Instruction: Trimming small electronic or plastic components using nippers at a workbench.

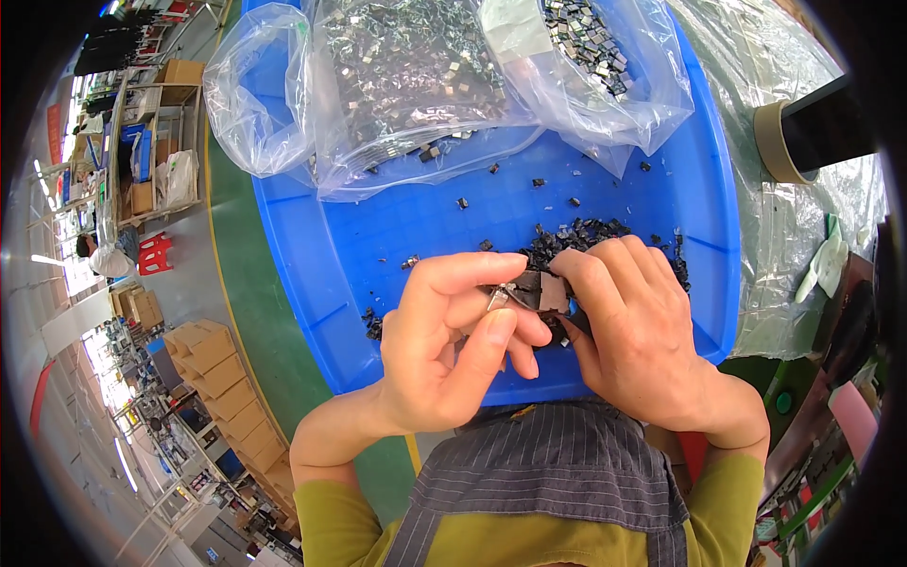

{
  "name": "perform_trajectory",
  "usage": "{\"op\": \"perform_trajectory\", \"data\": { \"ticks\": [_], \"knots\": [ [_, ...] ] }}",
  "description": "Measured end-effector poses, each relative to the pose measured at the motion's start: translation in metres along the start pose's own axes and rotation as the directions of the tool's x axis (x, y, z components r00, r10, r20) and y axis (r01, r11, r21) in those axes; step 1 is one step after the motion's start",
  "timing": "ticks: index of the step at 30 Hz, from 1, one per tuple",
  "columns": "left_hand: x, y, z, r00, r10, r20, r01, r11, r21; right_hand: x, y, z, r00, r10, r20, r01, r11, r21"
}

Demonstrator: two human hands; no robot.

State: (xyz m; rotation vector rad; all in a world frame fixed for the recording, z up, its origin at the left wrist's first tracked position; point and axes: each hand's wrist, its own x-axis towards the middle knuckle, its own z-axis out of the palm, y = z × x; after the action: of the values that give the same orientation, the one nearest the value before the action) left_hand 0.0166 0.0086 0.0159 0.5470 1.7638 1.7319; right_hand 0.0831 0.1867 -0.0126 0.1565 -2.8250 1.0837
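One small silvery piece (pixel 499 299), likely light, stiff, best taken edgewise, was pinched between thumb and fingers of left hand (pixel 444 340) toward blue tray (pixel 718 236)'s near edge; right hand (pixel 638 321) fingers bent, grip hidden.

No text, label, brand, number or sign can be read.
Beyond the left side of the large blue rectangular plastic tray (pixel 321 307), the narrow red upright panel (pixel 54 132) is too small and blurred to tell whether it bears writing; so are the stacked brown cardboard boxes (pixel 215 369), nearer the tray. At the tray's far end, glare and creases on the clear plastic bags (pixel 260 90) leave no readable print. The small dark piece with a brown face (pixel 553 294), held above the tray's near part, is too small to tell of any marking.
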Motion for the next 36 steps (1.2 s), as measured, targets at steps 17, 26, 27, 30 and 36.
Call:
{"op": "perform_trajectory", "data": {
  "ticks": [17,26,27,30,36],
  "knots": [
    [-0.002,-0.011,-0.001,0.993,0.119,0.01,-0.119,0.981,0.154,0.0,0.001,0.003,1.0,-0.007,-0.021,0.006,0.999,-0.048],
    [-0.004,-0.009,-0.005,0.992,0.09,0.089,-0.115,0.938,0.326,0.0,0.0,0.002,1.0,-0.016,0.018,0.018,0.997,-0.075],
    [-0.004,-0.009,-0.005,0.992,0.091,0.088,-0.115,0.937,0.329,0.0,0.0,0.002,1.0,-0.02,0.02,0.021,0.997,-0.069],
    [-0.005,-0.01,-0.007,0.99,0.099,0.096,-0.124,0.948,0.295,0.001,-0.001,0.003,1.0,-0.023,0.02,0.024,0.998,-0.065],
    [-0.003,-0.009,-0.004,0.991,0.089,0.097,-0.111,0.961,0.253,0.0,0.001,0.001,0.999,-0.038,0.024,0.039,0.999,-0.031]
  ]
}}
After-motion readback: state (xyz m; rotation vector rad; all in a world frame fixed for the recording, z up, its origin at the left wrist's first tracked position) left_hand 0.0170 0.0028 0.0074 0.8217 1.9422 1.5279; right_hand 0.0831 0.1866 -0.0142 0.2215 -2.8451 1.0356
